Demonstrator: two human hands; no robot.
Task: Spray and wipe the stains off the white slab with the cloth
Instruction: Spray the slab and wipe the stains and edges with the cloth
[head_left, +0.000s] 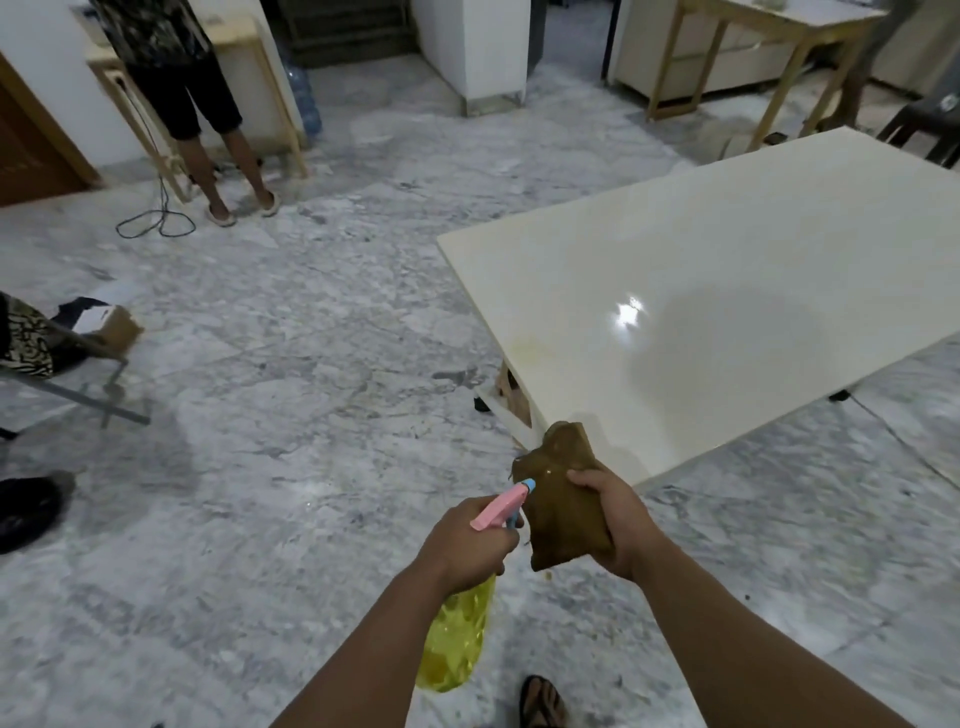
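Observation:
A white slab (727, 270) lies low over the floor to the right, with a faint yellowish stain (530, 345) near its left edge. My left hand (467, 540) grips a spray bottle (457, 639) with a yellow body and a pink and blue head. The nozzle points at a brown cloth (563, 499), which my right hand (618, 519) holds up in front of the slab's near corner. Both hands are short of the slab, over the floor.
Grey marble floor all around. A person (192, 104) stands at the back left by a wooden table, with a cable (156, 221) on the floor. A cardboard box (111, 325) and metal frame lie left. Wooden tables stand behind the slab. My sandalled foot (543, 701) is below.

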